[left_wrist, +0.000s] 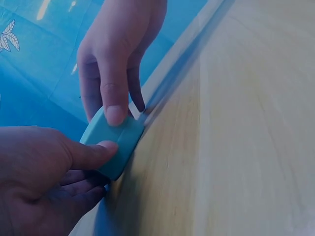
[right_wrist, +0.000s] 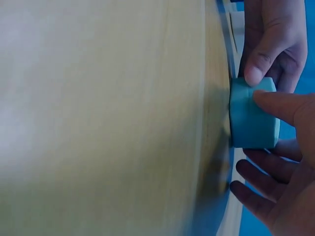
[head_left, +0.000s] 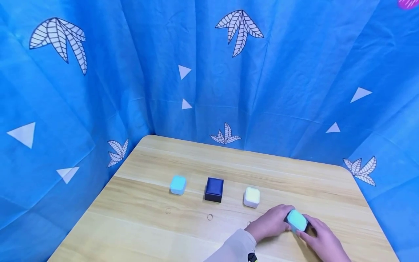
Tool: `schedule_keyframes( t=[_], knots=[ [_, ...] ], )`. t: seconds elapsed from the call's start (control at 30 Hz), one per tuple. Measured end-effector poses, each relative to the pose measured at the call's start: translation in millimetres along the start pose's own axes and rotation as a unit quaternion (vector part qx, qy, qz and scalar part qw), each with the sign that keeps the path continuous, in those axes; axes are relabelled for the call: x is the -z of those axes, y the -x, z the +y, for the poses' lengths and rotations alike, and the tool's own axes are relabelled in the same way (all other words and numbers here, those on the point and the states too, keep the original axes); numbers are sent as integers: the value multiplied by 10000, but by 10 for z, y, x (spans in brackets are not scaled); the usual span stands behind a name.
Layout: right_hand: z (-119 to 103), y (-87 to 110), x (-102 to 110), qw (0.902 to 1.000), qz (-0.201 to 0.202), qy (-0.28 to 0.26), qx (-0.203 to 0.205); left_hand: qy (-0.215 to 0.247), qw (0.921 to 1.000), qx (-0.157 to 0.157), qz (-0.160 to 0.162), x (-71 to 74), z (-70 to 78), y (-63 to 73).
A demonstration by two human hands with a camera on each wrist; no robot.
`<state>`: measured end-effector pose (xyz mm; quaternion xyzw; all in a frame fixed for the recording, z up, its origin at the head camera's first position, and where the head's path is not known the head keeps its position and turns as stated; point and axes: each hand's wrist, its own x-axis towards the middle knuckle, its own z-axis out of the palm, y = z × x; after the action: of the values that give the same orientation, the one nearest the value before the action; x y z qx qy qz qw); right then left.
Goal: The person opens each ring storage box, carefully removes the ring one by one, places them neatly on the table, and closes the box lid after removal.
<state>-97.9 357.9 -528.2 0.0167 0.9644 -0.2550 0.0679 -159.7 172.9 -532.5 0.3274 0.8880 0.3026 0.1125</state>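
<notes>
Both hands hold a small teal ring box (head_left: 297, 220) low over the right front of the table. My left hand (head_left: 273, 220) grips it from the left, its thumb on the side that faces me. From the right my right hand (head_left: 322, 236) pinches the same box, thumb on the near side and fingers behind. In the left wrist view the two thumbs press close together on the teal box (left_wrist: 118, 140). The right wrist view shows the lid down on the box (right_wrist: 253, 115). A thin ring (head_left: 249, 223) lies partly hidden behind my left hand.
A light blue box (head_left: 178, 185), a dark blue box (head_left: 214, 190) and a cream-white box (head_left: 251, 197) stand in a row farther back on the wooden table (head_left: 137, 225). Two thin rings lie before them, a left ring (head_left: 168, 210) and a middle ring (head_left: 210, 217). Blue curtain (head_left: 209, 72) surrounds the table.
</notes>
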Motion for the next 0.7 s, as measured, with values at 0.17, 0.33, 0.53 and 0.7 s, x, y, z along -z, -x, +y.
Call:
schedule_keyframes(
  t=[0.17, 0.33, 0.53, 0.7],
  knots=[
    [-69, -42, -14, 9998, 154, 134, -43, -29, 9996, -8, 287, -10, -44, 18],
    [-149, -95, -50, 9993, 259, 123, -227, 96, 9990, 141, 422, 9, -66, 36],
    [-223, -139, -99, 9983, 456, 168, -333, 235, 9983, 176, 497, 56, -88, 59],
    [-286, -183, -129, 9975, 584, 252, -298, 193, 9985, 98, 493, 60, -128, 78]
  ],
)
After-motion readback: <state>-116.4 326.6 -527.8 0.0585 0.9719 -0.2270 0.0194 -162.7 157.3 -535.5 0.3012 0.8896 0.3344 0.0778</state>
